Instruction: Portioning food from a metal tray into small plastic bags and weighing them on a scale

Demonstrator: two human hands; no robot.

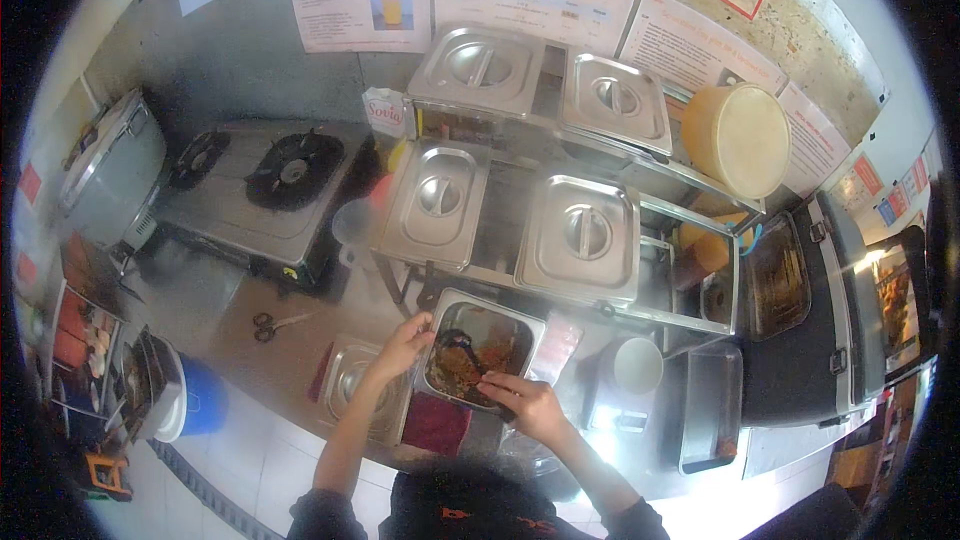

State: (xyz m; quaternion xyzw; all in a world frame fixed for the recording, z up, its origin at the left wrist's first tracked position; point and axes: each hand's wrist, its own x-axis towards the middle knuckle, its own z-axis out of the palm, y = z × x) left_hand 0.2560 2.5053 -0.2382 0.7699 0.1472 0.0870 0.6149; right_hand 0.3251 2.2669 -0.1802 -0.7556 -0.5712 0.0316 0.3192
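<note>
A deep stainless-steel food pan [537, 334] stands before me on the counter, with brownish, crumbly food [501, 361] in its lower part. My left hand [406, 345] grips the pan's left rim. Held in my right hand [529, 403] is the handle of a black ladle or serving spoon [468, 352]; its bowl rests inside the pan, toward the left wall. A steel pan lid [346, 379] lies under my left forearm, partly hidden by it. Below the pan there is a folded maroon cloth [436, 427].
Behind the pan rises a two-tier steel rack [679, 319] bearing lidded pans [577, 229]. To the left are scissors [279, 324] and a gas stove [217, 221]. On the right stand a digital scale [619, 420] with a round white container [637, 366], a steel tray [709, 409] and a black insulated box [806, 360].
</note>
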